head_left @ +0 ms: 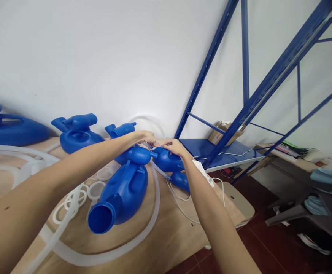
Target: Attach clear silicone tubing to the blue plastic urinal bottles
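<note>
At the far side of the table, my left hand (151,139) has its fingers curled together close to a small blue spout; what they pinch is too small to make out. My right hand (173,147) meets it from the right, thumb and fingers closed at the top of a blue urinal bottle (166,161). Nearer to me lies another blue urinal bottle (130,190), its wide mouth facing me. A clear plastic tube (155,205) curves around it. Just below my right hand is a blue cylindrical part (180,181) beside a white cable (180,207).
More blue bottles (80,137) stand along the wall at left. White rings (69,203) and coiled tubing (0,150) lie on the wooden table (143,255). A blue metal rack (200,148) holding a cardboard box (221,134) stands at right, beside a stool (237,199).
</note>
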A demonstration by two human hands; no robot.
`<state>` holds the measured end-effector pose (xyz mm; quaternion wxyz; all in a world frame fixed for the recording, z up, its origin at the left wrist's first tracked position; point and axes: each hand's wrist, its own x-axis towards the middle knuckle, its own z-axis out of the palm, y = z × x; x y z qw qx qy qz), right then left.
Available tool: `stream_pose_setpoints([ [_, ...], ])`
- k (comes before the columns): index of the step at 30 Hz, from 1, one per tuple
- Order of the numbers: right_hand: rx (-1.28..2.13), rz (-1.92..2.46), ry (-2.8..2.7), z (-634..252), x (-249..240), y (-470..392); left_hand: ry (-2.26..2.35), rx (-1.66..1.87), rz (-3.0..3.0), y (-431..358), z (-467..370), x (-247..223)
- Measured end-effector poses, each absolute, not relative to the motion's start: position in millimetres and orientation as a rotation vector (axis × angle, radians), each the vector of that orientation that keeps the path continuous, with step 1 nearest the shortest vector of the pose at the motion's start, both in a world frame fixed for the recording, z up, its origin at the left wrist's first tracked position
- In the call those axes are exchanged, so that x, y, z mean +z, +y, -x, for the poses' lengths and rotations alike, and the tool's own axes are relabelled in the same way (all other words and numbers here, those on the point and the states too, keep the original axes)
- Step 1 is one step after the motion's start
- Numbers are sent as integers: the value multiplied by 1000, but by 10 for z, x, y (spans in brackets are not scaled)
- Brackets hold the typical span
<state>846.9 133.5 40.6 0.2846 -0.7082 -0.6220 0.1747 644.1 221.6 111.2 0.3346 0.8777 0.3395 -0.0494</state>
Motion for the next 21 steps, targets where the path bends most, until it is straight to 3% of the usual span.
stream_pose_setpoints([
  [21,436,1924,-1641,-8398,459,1298,873,-8,-2056,2105,-6312,982],
])
